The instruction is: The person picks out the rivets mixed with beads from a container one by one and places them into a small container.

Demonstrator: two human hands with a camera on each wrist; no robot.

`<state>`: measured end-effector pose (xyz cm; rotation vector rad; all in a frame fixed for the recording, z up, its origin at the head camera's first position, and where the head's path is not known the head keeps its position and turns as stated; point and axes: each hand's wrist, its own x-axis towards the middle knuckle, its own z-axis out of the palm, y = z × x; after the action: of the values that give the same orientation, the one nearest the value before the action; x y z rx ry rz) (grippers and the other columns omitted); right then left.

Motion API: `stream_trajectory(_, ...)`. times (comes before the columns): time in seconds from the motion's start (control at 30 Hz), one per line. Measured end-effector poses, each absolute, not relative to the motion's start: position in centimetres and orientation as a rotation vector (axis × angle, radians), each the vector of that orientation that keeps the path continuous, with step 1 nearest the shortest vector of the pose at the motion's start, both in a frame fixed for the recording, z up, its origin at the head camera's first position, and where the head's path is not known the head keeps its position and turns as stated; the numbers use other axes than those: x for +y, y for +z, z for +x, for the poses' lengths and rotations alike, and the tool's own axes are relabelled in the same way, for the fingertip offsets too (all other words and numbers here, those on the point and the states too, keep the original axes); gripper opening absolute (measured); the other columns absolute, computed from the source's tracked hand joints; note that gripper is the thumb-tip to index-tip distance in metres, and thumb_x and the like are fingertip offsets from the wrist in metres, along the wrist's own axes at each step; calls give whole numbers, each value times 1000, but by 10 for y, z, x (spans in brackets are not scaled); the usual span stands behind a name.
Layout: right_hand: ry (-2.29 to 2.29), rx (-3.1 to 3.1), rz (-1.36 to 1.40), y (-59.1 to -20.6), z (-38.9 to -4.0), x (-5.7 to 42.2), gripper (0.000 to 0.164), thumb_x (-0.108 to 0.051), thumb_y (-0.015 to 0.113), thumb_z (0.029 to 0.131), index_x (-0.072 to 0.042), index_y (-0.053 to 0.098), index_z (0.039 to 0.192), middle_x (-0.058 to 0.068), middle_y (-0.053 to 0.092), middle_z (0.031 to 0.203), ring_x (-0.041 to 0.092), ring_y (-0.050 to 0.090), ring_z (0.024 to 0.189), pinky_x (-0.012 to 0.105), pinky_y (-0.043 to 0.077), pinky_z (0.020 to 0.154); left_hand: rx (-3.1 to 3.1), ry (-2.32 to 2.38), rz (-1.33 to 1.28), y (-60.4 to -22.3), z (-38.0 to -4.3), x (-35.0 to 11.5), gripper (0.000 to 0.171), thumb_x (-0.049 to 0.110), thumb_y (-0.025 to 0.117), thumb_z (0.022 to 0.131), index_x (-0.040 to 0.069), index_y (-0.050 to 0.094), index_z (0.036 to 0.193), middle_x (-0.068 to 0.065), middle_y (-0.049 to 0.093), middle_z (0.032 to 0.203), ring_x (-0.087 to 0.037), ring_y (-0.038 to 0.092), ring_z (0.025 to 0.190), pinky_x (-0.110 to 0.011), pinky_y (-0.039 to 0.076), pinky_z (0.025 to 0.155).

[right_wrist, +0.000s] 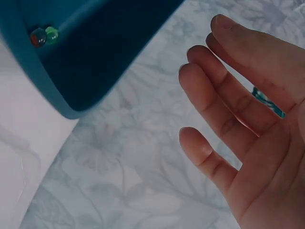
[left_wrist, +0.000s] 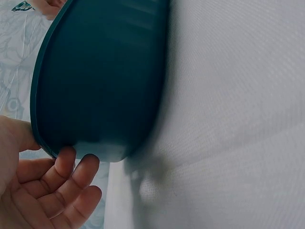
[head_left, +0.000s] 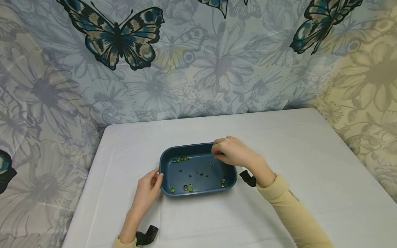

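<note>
A dark blue rectangular tray (head_left: 204,192) stands on the white table, with several green, amber and blue glass marbles (head_left: 190,189) scattered over its floor, some much smaller than others. At its left end my left hand (head_left: 145,187) holds the rim, thumb at the edge and fingers against the outer wall in the left wrist view. Over the far right corner hovers my right hand (head_left: 234,151), fingers loosely bent. The right wrist view shows nothing between those fingers (right_wrist: 205,95), apart from the tray wall. Two marbles (right_wrist: 38,37) lie in the tray's corner there.
White cloth covers the table (head_left: 279,137) all round the tray. Behind it hangs a curtain (head_left: 217,69) printed with flowers and butterflies. A black wrist mount (head_left: 248,178) sits at the right wrist, another (head_left: 147,235) at the left.
</note>
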<state>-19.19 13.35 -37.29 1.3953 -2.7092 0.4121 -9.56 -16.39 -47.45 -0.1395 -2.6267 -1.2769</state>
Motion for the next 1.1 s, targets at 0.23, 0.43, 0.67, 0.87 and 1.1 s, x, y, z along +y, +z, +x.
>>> stream_trajectory(0.23, 388, -2773, 1418, -378, -197, 123, 8, -13, 75, 78, -14, 70, 85, -1, 63, 84, 13, 57, 71, 30, 39, 66, -2625, -1282, -148, -473, -96, -164, 31, 12, 57, 93, -9, 59, 115, -2, 59, 76, -9, 54, 66, -23, 48, 60)
stream_trajectory(0.43, 386, -2829, 1430, -383, -201, 115, 8, -18, 73, 81, -14, 69, 87, 0, 64, 86, 11, 54, 70, 30, 39, 67, -2625, -1278, -145, -472, -96, -164, 30, 11, 58, 93, -9, 59, 115, -2, 59, 75, -9, 53, 65, -23, 48, 60)
stream_trajectory(0.67, 377, -2863, 1451, -390, -206, 108, 7, -16, 73, 81, -13, 70, 86, -1, 64, 84, 11, 55, 68, 31, 40, 68, -2616, -1271, -150, -473, -95, -163, 29, 8, 60, 91, -10, 59, 114, -2, 59, 75, -10, 54, 65, -23, 48, 60)
stream_trajectory(0.87, 367, -2881, 1464, -395, -210, 105, 9, -13, 73, 80, -9, 71, 87, 0, 64, 83, 12, 55, 68, 33, 41, 68, -2608, -1277, -152, -473, -95, -163, 29, 8, 60, 90, -9, 60, 114, -2, 58, 75, -10, 54, 65, -24, 48, 60)
stream_trajectory(1.1, 344, -2915, 1477, -395, -215, 102, 8, -13, 74, 80, -10, 70, 86, 2, 64, 83, 15, 57, 71, 35, 45, 71, -2618, -1269, -146, -473, -95, -164, 30, 9, 60, 91, -9, 59, 114, -2, 59, 76, -10, 54, 65, -24, 48, 61)
